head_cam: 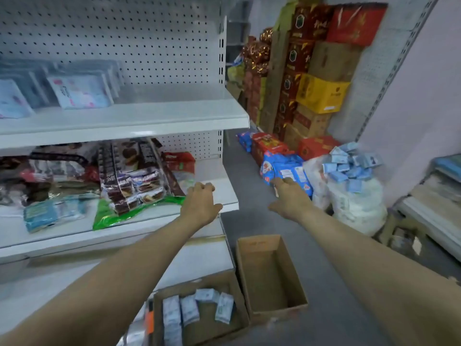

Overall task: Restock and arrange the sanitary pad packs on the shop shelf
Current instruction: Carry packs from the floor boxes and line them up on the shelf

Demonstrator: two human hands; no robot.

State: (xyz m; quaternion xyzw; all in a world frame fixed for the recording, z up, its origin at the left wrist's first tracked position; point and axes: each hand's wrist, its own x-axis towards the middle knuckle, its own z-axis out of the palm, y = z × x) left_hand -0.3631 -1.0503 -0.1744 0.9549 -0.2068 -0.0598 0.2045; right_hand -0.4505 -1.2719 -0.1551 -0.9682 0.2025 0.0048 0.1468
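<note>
Left hand point(199, 203) rests loosely curled, empty, on the middle shelf point(225, 196). Right hand point(290, 199) has fingers point(280, 183) straight, maybe touching the blue packs point(284, 167) centre-right. A careless grab could slide that pile.

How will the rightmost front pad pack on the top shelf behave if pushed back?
Probably light and soft: the pad pack looks like a flat film-wrapped pouch. It leans tilted against the packs behind, so a push would likely tip it upright or slide it, not roll it. The wrap may slip easily on the smooth white shelf.
</note>
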